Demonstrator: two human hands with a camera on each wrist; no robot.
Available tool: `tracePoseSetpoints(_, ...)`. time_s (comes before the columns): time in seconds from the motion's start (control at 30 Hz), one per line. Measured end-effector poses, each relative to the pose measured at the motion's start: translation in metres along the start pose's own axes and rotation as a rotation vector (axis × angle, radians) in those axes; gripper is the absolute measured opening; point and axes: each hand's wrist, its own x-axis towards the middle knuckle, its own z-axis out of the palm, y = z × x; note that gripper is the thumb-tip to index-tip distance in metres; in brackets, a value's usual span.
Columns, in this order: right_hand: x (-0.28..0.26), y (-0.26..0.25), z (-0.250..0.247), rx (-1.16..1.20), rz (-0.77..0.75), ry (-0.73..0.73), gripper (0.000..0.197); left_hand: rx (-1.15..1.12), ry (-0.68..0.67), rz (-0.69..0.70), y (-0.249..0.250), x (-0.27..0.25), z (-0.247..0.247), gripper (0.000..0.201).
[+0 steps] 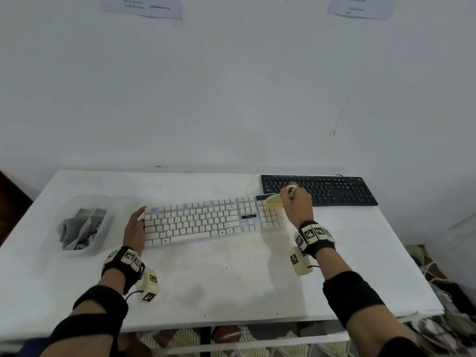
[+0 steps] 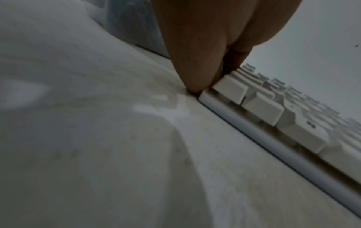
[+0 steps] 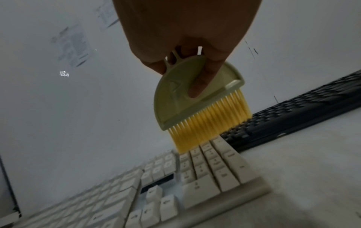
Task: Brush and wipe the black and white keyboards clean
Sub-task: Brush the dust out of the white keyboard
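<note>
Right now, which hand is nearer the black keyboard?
Right. The right hand holds the brush at the white keyboard's numpad end, beside the black keyboard. The left hand braces the white keyboard's far left edge.

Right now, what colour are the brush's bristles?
Yellow, set in a pale green body; the brush shows best in the right wrist view.

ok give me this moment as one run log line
right hand grips brush | bristles on white keyboard numpad | left hand steadies its left end | black keyboard untouched
</note>
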Motion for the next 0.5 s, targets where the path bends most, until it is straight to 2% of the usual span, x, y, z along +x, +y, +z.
tracePoseSetpoints(0.1,-0.005,-0.010,0.002,0.058,-0.045,-0.036,0.027,0.030,0.001,0.005,-0.005,0.004,-0.004,0.050)
tracePoseSetpoints(0.2,-0.008,-0.003,0.002,-0.028,-0.058,-0.081,0.016,0.002,-0.005,0.001,-0.002,-0.001,-0.003,0.051)
tracePoseSetpoints(0.27,-0.008,0.001,-0.002,-0.092,-0.053,-0.061,0.012,-0.047,-0.011,-0.012,0.001,-0.003,-0.002,0.051)
tracePoseSetpoints(0.37,-0.008,-0.003,-0.006,-0.088,-0.017,-0.012,0.015,-0.107,-0.014,-0.036,0.005,-0.007,0.000,0.050)
tracePoseSetpoints(0.5,-0.018,-0.032,0.021,0.043,-0.081,-0.012,0.027,-0.116,-0.009,-0.049,0.004,-0.006,0.002,0.048)
